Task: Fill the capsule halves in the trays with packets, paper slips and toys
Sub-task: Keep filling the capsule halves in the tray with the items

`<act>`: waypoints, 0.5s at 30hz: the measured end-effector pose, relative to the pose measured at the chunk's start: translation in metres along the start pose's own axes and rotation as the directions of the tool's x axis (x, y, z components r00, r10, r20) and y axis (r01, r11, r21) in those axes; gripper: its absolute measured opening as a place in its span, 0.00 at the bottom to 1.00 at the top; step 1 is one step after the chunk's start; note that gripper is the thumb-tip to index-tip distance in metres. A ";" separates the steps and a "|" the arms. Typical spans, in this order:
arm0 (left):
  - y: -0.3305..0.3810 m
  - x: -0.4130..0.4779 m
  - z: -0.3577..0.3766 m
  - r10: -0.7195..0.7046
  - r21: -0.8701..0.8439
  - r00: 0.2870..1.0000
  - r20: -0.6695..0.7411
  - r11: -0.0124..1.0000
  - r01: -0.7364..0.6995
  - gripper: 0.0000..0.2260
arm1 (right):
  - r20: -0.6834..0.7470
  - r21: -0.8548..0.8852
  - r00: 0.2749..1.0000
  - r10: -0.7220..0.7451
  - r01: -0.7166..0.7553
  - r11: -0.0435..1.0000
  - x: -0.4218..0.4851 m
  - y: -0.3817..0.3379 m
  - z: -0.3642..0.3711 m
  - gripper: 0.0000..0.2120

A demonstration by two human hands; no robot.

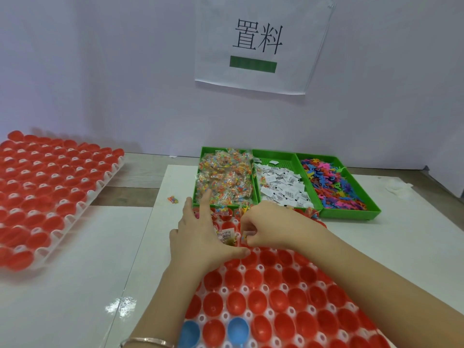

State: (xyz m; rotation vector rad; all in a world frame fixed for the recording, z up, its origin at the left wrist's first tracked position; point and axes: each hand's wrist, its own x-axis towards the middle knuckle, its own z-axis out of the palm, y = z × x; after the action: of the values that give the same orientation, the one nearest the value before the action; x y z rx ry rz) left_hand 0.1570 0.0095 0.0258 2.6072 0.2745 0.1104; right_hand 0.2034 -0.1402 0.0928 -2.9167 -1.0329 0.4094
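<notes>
Closest to me, a thin bracelet (pixel 148 342) sits on my left wrist. Under both my forearms lies the white tray (pixel 242 268), full of red capsule halves (pixel 258 301) with the open side up. Two blue halves (pixel 237 331) are in the nearest row that I can see. My right forearm crosses this tray diagonally and hides several halves, and both hands cover part of the far rows. My left hand (pixel 198 237) is open, with the fingers straight and spread and the thumb stretched to the right over the tray. My right hand (pixel 266 227) is curled, and its fingertips pinch a small packet (pixel 244 237) over the far rows. Between the two hands one half holds a paper slip (pixel 227 233), with something yellowish beside it that I cannot identify. Behind the tray three green bins stand side by side: the left bin (pixel 204 156) with clear packets (pixel 223 182) of coloured bits, the middle bin (pixel 281 156) with white printed slips (pixel 281 189), and the right bin (pixel 351 212) with flat coloured toys (pixel 334 189). One stray packet (pixel 172 199) lies on the white table (pixel 75 272), left of the bins. Far to the left is a second tray (pixel 110 177), also filled with red halves. On the wall (pixel 100 71) hangs a paper sign (pixel 258 43) with two black characters and a green bar.
</notes>
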 end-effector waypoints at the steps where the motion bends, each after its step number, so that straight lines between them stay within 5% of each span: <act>1: 0.000 0.000 0.000 0.005 0.000 1.000 -0.005 1.000 -0.005 0.63 | 0.004 -0.038 1.000 -0.010 0.010 0.999 0.001 -0.001 0.001 0.06; 4: 0.000 -0.001 -0.001 0.016 -0.003 1.000 -0.011 1.000 -0.016 0.62 | -0.021 -0.060 0.999 -0.035 0.034 0.998 0.001 0.001 0.003 0.09; 8: 0.000 -0.001 -0.001 0.021 0.007 1.000 -0.013 1.000 -0.021 0.62 | -0.048 0.130 0.998 -0.032 0.038 0.991 -0.005 0.010 0.002 0.20; 15: 0.000 -0.001 -0.001 0.029 0.011 0.999 -0.020 1.000 -0.029 0.62 | -0.085 0.232 0.996 -0.028 0.047 0.972 -0.007 0.015 0.000 0.12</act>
State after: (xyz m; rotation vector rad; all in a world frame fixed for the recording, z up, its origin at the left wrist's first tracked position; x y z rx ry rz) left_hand 0.1556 0.0097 0.0269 2.6224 0.2452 0.1461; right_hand 0.2073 -0.1567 0.0933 -2.6783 -0.9560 0.3785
